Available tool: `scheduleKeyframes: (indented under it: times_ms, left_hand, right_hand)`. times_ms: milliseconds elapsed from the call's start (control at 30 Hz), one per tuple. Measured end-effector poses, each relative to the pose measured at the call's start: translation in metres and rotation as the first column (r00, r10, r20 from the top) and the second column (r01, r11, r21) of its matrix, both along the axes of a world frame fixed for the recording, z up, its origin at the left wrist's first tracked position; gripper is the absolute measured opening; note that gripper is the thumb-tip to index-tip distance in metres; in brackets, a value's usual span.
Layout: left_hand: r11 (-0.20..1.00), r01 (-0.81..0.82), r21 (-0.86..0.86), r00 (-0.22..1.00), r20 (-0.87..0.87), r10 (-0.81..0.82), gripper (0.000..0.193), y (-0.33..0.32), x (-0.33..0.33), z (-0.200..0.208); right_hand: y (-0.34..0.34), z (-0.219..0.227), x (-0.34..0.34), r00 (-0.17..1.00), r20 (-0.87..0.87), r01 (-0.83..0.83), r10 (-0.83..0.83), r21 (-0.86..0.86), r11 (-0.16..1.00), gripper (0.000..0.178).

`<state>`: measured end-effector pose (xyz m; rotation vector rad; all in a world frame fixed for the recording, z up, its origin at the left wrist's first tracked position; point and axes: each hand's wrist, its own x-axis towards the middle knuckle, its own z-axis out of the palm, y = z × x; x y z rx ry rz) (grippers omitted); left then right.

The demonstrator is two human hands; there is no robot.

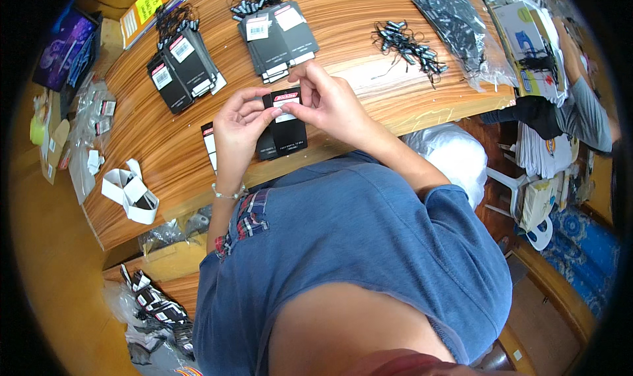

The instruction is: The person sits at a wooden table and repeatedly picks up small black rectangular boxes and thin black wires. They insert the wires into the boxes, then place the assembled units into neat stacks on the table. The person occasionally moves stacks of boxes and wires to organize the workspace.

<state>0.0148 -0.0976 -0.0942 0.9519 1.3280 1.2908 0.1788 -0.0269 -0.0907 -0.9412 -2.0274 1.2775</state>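
Note:
A black hang tag (290,133) with a red patch near its top is between my two hands at the table's front edge. My left hand (239,120) pinches the tag's left side, with thumb and forefinger near its upper part. From the right, my right hand (335,107) grips the same tag, its thumb pressed on a white label on the face. Another black tag (266,145) lies partly behind it. By my left wrist is a further tag (209,144) with a white label, partly covered by the hand.
Two stacks of labelled black tags, one left (183,69) and one central (280,40), lie farther back. Loose black strings (409,46) and a plastic bag of strings (455,33) are right. A coiled white label strip (132,195) lies left. Another person's arm (583,106) shows at far right.

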Motion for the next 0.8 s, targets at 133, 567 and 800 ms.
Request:
scheduleKeyframes:
  times_ms: [133,567,800]
  left_hand:
    - [0.996,-0.07,0.055,0.997,0.022,0.069,0.029,0.004,0.007,0.003]
    - [0.998,0.022,0.06,0.999,0.043,-0.025,0.025,0.016,0.016,0.002]
    - [0.999,0.02,0.037,0.999,0.033,-0.022,0.026,0.018,0.016,0.004]
  right_hand:
    - [0.029,-0.011,0.043,0.969,-0.148,0.197,-0.198,-0.02,0.98,0.018]
    - [0.084,-0.036,0.155,0.776,0.321,0.491,-0.543,0.232,0.84,0.012]
    - [0.102,-0.025,0.166,0.874,0.197,0.414,-0.444,0.176,0.893,0.014]
